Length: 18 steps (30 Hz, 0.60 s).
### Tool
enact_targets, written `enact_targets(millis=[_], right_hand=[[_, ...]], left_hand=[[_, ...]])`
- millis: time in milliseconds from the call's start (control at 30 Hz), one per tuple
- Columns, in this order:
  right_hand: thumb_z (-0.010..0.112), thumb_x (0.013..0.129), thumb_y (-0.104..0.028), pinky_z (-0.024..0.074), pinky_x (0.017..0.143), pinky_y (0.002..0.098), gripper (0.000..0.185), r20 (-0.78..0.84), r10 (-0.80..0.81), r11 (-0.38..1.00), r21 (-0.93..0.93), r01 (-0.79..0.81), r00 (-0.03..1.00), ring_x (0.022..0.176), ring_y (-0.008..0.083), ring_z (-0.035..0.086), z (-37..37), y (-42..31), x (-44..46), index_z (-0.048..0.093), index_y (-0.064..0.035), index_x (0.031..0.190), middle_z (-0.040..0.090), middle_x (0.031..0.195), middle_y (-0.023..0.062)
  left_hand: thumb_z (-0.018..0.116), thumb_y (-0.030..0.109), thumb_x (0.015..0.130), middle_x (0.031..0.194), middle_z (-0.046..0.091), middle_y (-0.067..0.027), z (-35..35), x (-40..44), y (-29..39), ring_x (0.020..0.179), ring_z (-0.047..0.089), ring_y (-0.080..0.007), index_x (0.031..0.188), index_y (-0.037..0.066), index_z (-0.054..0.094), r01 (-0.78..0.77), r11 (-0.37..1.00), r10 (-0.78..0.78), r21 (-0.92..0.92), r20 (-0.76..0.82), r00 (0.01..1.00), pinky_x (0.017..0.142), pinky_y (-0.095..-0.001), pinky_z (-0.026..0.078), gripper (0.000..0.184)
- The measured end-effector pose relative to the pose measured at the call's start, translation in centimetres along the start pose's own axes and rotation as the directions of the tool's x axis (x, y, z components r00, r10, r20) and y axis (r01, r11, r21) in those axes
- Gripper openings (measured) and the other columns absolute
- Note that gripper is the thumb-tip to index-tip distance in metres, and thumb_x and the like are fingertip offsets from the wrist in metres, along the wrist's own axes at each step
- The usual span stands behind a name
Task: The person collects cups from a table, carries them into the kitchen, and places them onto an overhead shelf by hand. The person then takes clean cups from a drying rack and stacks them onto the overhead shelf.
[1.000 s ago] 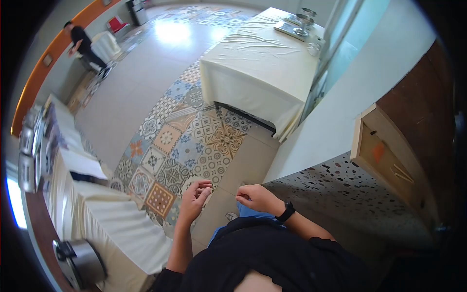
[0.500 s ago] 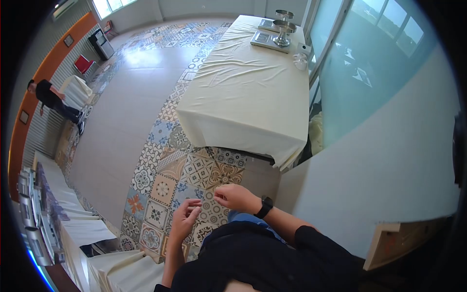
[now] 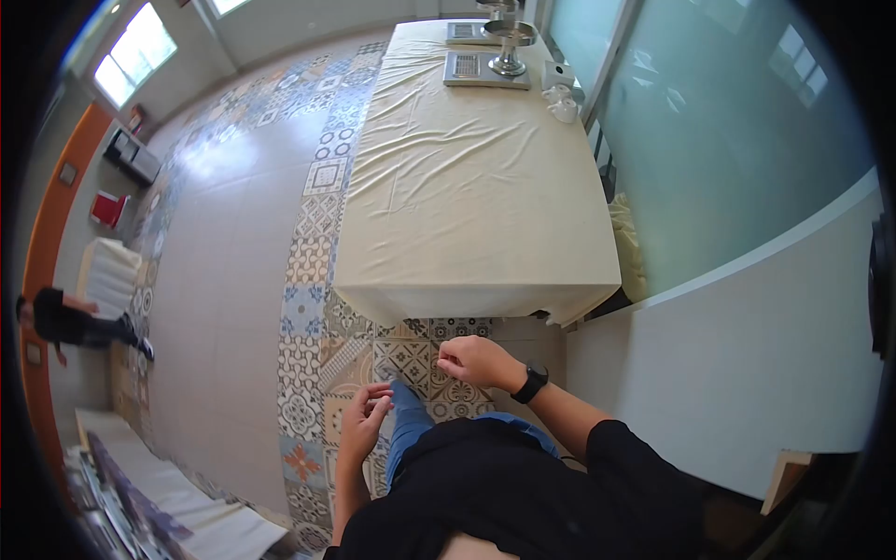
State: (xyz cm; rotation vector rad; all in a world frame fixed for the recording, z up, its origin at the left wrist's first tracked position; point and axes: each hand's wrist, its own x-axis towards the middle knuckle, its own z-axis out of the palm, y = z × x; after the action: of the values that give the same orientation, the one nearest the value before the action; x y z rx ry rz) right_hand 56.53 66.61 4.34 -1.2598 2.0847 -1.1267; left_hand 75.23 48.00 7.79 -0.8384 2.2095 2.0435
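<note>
My left hand (image 3: 365,420) is held in front of my body over the patterned floor. Its fingers are apart and loosely bent, with nothing between them. To its right, my right hand (image 3: 478,361), with a black watch (image 3: 531,384) on the wrist, is curled closed with no object showing in it. Neither hand touches anything. The thing nearest to both is the table with a cream cloth (image 3: 467,224), just beyond my right hand. At its far end stand metal serving stands (image 3: 509,49) on flat silver bases (image 3: 471,68), with crumpled white material (image 3: 561,103) near them.
A glass partition (image 3: 709,140) and a white panel (image 3: 709,373) run along the right. On the left a person in dark clothes (image 3: 67,317) stands by a cloth-covered table (image 3: 112,271). Draped tables with metal ware (image 3: 103,495) lie lower left. A red chair (image 3: 108,209) is farther back.
My view has turned and moved closer to the cream-covered table. A leg in blue jeans now shows stepping forward. Both hands keep nearly the same pose.
</note>
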Motion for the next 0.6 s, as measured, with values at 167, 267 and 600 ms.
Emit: enact_targets(millis=[167,267,600], right_hand=[[0.057,0.084,-0.022,0.0468,0.065,0.0420,0.019,-0.119,0.155,0.988,0.006,-0.156,0.981,0.072,0.0332,0.059,1.9,0.0,4.8,0.059,-0.0032,0.081,0.061,0.074,0.0140],[0.057,0.083,-0.022,0.0469,0.064,0.0431,0.019,-0.284,0.220,0.975,0.045,-0.216,0.933,0.072,0.0343,0.059,2.7,-1.4,9.9,0.060,-0.0037,0.080,0.062,0.073,0.0144],[0.060,0.085,-0.021,0.0488,0.064,0.0359,0.019,-0.600,0.522,0.835,0.214,-0.507,0.606,0.070,0.0278,0.061,2.9,0.2,11.2,0.060,-0.0020,0.085,0.063,0.076,0.0124]], left_hand=[[0.056,0.012,0.091,0.102,0.062,-0.0098,-6.2,7.5,2.4,0.088,0.061,-0.0137,0.112,-0.001,0.056,-0.036,0.997,0.028,0.065,0.124,0.992,0.079,-0.0271,0.050,0.025],[0.056,0.013,0.091,0.103,0.062,-0.0101,-11.0,15.4,6.0,0.088,0.061,-0.0144,0.112,-0.002,0.056,-0.088,0.989,0.041,0.121,0.341,0.939,0.079,-0.0273,0.050,0.025],[0.055,0.027,0.092,0.102,0.064,-0.0083,-5.8,35.9,7.4,0.085,0.064,-0.0160,0.114,0.004,0.057,-0.081,0.968,-0.088,0.238,0.623,0.777,0.072,-0.0284,0.047,0.032]])
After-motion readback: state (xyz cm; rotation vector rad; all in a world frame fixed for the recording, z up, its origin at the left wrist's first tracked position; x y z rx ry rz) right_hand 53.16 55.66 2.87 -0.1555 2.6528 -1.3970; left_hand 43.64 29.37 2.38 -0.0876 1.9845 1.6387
